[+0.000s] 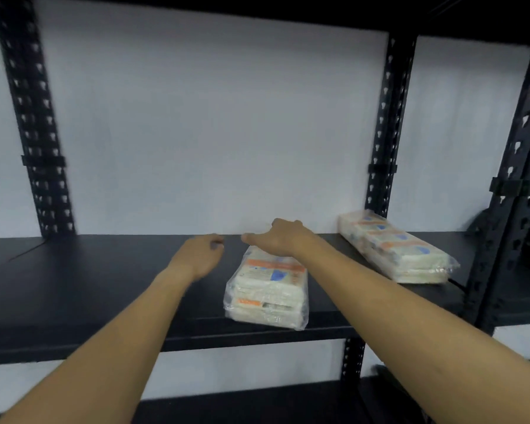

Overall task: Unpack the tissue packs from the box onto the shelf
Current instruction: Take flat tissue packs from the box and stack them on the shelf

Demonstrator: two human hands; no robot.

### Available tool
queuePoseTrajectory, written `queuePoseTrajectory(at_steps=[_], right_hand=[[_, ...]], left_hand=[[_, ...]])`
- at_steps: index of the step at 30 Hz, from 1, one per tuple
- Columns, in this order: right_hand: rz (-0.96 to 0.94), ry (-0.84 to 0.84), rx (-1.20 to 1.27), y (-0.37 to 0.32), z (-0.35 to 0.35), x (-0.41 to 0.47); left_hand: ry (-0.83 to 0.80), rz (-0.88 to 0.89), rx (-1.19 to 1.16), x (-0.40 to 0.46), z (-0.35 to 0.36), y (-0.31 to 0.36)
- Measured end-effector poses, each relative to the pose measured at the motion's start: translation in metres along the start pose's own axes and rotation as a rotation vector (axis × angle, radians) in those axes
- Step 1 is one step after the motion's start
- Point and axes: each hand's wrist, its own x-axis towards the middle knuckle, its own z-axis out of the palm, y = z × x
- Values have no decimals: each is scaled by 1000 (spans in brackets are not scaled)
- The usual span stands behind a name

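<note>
near the frame's centre, the right hand (pixel 280 237) is resting with fingers spread wide on the far end of a tissue pack (pixel 268 289) lying on the black shelf (pixel 104 286). the left hand (pixel 201 255) is hovering just left of it, fingers loosely curled, holding nothing. a second tissue pack (pixel 395 247) is lying at centre right.

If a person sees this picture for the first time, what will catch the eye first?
Two bare arms reach to a black shelf. The right hand rests on the far end of a tissue pack in the middle; the left hand hovers beside it. A second pack lies to the right.
</note>
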Motion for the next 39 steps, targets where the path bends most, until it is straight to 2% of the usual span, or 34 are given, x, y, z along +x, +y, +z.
queuePoseTrajectory(at_steps=[6,11,15,25,29,33,39], right_hand=[[18,-68,-185,-4,19,0],[-67,-190,-204,21,-5,1],[-81,-221,-195,41,-16,1],[-28,-139,-218,39,-5,5],[-71,-58,-79,44,-9,10],[-94,24,50,61,-39,12],[-54,194,-54,108,-102,23]], left_hand=[[-46,-30,135,-19,22,-25],[-35,-7,230,-19,26,-26],[-14,3,244,-19,27,-25],[-49,-81,295,-12,33,-6],[-33,-54,247,-5,48,12],[-26,-18,169,5,61,36],[-53,47,93,26,87,74]])
